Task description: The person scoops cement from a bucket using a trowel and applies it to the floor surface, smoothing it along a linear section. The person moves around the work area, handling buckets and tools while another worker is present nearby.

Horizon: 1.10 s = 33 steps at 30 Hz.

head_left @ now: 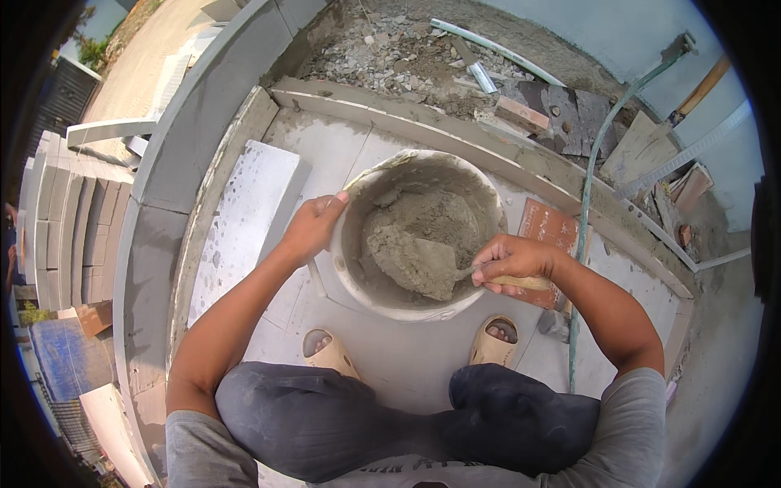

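Observation:
A round, pale bucket (394, 311), its inside wall smeared with grey, stands in front of me between my sandalled feet. Damp grey mortar (431, 213) lies heaped in it. My left hand (316, 226) grips the bucket's left rim, with the thumb on the edge and the other fingers partly hidden. In my right hand (516, 259), closed over the bucket's right side, is a trowel by its wooden handle (533, 283). The trowel's blade reaches into the bucket, largely coated with mortar, so its outline is hard to make out.
A white block (244, 220) lies left on the tiled floor. Right of the bucket is a reddish-brown tile (547, 229), with a green hose (587, 199) running past it. Low walls border the floor; rubble (390, 61) lies beyond the far one. Stacked blocks (81, 220) stand outside at left.

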Each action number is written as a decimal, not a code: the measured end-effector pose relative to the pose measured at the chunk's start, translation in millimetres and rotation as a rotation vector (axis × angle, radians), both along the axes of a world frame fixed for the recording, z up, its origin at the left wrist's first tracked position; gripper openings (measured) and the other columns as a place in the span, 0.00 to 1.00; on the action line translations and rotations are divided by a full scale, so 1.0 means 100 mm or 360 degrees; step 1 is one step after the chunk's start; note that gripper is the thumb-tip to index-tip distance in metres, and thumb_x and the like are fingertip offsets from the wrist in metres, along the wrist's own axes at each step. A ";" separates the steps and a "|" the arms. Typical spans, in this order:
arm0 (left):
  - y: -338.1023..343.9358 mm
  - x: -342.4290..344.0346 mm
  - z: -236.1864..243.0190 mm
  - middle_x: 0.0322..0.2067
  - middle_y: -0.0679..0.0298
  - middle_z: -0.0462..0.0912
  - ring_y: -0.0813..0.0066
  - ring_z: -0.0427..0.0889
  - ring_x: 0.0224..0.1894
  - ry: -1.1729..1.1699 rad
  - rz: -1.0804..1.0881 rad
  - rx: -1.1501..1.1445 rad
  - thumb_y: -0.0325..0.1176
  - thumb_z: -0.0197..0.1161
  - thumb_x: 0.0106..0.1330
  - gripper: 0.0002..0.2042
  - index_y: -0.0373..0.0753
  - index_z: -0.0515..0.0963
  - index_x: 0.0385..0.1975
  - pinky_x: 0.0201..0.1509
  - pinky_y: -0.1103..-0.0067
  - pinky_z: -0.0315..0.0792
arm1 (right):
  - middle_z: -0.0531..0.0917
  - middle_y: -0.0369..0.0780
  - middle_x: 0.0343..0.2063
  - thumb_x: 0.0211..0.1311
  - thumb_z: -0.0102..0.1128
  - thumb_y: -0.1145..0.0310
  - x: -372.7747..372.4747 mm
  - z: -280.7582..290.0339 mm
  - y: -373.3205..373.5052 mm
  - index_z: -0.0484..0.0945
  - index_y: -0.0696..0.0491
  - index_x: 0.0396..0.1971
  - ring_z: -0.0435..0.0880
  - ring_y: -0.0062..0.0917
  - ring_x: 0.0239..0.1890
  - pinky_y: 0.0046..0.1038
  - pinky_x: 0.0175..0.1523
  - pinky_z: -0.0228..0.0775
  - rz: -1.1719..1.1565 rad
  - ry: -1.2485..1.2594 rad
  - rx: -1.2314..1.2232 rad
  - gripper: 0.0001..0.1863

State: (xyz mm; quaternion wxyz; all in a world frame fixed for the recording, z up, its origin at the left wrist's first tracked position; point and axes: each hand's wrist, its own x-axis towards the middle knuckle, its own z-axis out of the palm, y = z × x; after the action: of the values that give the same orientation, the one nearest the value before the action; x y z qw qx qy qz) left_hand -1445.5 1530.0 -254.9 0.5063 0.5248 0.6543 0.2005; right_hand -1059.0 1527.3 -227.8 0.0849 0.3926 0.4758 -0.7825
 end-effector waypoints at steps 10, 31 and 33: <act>-0.28 -0.51 -0.67 0.32 0.60 0.83 0.74 0.79 0.37 0.0266 0.0113 0.0369 0.55 0.43 0.82 0.31 0.28 0.80 0.47 0.47 0.74 0.73 | 0.81 0.40 0.21 0.63 0.65 0.66 0.90 0.30 0.50 0.83 0.63 0.41 0.80 0.23 0.19 0.25 0.25 0.73 -0.0786 -0.0109 0.0705 0.15; -0.25 -0.47 -0.57 0.46 0.55 0.86 0.71 0.80 0.50 0.0215 0.0105 0.0261 0.54 0.41 0.83 0.32 0.26 0.78 0.56 0.60 0.74 0.71 | 0.80 0.44 0.24 0.75 0.50 0.55 0.94 -0.52 0.53 0.74 0.59 0.45 0.78 0.28 0.17 0.34 0.20 0.71 -0.1372 -0.0703 0.0821 0.20; -0.27 -0.47 -0.61 0.46 0.55 0.85 0.70 0.79 0.50 0.0191 0.0124 0.0287 0.55 0.41 0.83 0.32 0.26 0.78 0.55 0.59 0.74 0.71 | 0.78 0.42 0.23 0.75 0.49 0.54 0.77 -0.62 0.58 0.73 0.60 0.45 0.75 0.25 0.14 0.32 0.16 0.69 -0.1421 -0.0602 0.0604 0.21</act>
State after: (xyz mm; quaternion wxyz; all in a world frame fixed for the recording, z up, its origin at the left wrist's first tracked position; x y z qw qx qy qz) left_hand -1492.1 1503.3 -315.8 0.4089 0.5534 0.6826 0.2462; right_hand -981.9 1585.6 -289.5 -0.2453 0.7003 0.3719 -0.5578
